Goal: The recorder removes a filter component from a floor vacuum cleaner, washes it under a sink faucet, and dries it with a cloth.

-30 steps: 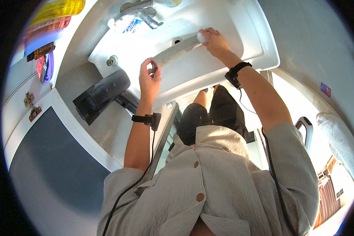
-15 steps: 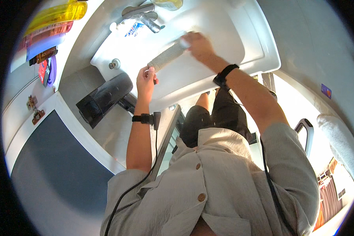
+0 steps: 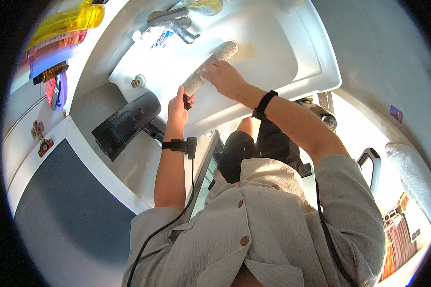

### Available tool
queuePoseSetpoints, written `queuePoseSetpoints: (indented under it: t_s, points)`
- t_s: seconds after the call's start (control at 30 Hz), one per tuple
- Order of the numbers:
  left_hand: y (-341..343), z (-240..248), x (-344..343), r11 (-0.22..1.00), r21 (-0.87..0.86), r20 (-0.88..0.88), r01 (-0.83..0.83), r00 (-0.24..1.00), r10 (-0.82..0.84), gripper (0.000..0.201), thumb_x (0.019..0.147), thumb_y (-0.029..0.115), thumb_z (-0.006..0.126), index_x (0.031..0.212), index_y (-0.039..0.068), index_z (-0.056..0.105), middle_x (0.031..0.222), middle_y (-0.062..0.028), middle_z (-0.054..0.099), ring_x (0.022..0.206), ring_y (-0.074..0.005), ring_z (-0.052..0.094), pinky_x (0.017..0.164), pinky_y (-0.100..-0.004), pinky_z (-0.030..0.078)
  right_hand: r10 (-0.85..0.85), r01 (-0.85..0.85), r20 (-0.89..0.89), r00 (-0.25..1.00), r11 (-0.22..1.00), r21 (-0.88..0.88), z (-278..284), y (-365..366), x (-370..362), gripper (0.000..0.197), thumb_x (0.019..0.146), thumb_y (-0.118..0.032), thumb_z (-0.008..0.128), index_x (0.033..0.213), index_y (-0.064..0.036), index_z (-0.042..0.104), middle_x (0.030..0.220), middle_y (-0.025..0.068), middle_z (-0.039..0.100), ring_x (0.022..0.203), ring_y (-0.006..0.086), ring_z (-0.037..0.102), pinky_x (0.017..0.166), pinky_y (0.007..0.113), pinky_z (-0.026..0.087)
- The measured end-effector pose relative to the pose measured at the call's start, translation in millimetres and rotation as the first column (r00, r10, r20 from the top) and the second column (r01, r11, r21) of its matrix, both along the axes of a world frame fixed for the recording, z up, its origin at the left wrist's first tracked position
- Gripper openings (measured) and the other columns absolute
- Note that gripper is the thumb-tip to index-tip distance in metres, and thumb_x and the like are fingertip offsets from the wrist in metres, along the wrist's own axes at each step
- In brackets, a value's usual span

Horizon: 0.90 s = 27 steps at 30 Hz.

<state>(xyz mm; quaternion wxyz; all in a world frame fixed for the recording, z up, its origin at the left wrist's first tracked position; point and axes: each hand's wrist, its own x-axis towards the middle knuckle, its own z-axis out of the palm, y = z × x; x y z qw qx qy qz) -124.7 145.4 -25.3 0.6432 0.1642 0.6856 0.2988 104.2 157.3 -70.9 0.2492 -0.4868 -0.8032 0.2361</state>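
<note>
A long beige-grey roller with a rough, fuzzy-looking surface slants over the white sink basin. Its dark handle is gripped by my left hand, at the roller's lower left end. My right hand lies against the middle of the roller, fingers bent together. Something small and white shows at its fingertips, too indistinct to name. Behind the roller, a metal faucet reaches over the basin.
Left of the sink stands a black hair dryer. Colourful bottles line a shelf at the far left. A blue-and-white package lies by the faucet, near a yellowish bottle. A pale towel hangs at right.
My right hand has slid down along the roller toward my left hand, uncovering the far end. My left hand stays near its place, and more of the dark handle shows.
</note>
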Motion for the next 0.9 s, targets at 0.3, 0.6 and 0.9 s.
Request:
queuePoseSetpoints:
  t_s: [0.3,0.6,0.9]
  points:
    - [18.4,-13.1,13.9,0.984,0.067,-0.148,0.167,0.977,-0.156,0.036,0.099,0.029,0.064,0.109,-0.006,0.060,0.091,-0.0106,0.063,0.074,-0.0126,0.058,0.061,-0.0280,0.054,-0.265,0.367,0.331,0.906,0.881,-0.299,-1.8,46.8,90.3,0.054,0.086,-0.012,0.072,0.137,-0.0177,0.055,0.124,0.0090,0.056,0.114,0.0304,0.059,0.092,0.043,0.055]
    - [-9.6,-27.1,-2.3,0.890,0.313,-0.255,0.332,0.932,-0.258,0.047,0.093,0.009,0.070,0.135,0.003,0.049,0.122,-0.0084,0.057,0.097,-0.0171,0.064,0.076,-0.0311,0.060,-0.132,0.287,0.372,0.919,0.871,-0.400,121.4,81.7,53.9,0.078,0.086,-0.026,0.074,0.153,-0.0217,0.035,0.121,0.0187,0.056,0.115,0.0368,0.059,0.092,0.047,0.055]
    - [-32.4,-22.7,-21.7,0.898,0.374,-0.253,0.232,0.957,-0.141,0.044,0.092,0.004,0.069,0.132,0.003,0.052,0.116,-0.0070,0.058,0.093,-0.0153,0.062,0.071,-0.0297,0.061,-0.215,0.286,0.277,0.936,0.925,-0.249,137.7,99.9,42.5,0.072,0.081,-0.025,0.078,0.145,-0.0136,0.047,0.118,0.0206,0.058,0.111,0.0388,0.061,0.090,0.047,0.054]
